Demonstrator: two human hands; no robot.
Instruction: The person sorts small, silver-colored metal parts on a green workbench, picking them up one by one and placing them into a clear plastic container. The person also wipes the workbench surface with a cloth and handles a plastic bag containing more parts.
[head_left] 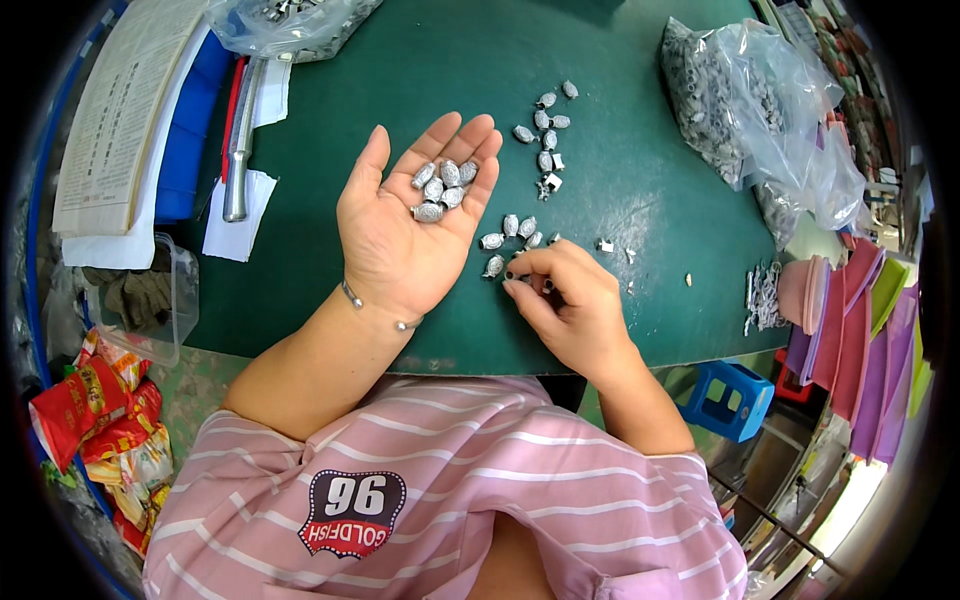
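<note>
My left hand (pixel 410 215) lies palm up with its fingers stretched out, carrying several silver, patterned, barrel-shaped metal beads (pixel 450 174) on the palm and finger bases. Lower and to the right, my right hand (pixel 570 300) is closed in a pinch at the table top, with a small metal bead (pixel 510 276) at its thumb and fingertip, partly hidden. Between the hands, more loose beads (pixel 511 225) rest on the green table (pixel 400 75). Beyond them runs an uneven line of beads (pixel 550 140), with small shiny metal pieces (pixel 549 184) at its near end.
A clear bag of metal parts (pixel 710 100) stands at the back right, another bag (pixel 290 25) at the back left. A metal rod-like tool (pixel 240 150) lies on white paper at left. Small metal pieces (pixel 763 297) sit near the right edge. A blue stool (pixel 728 400) stands below.
</note>
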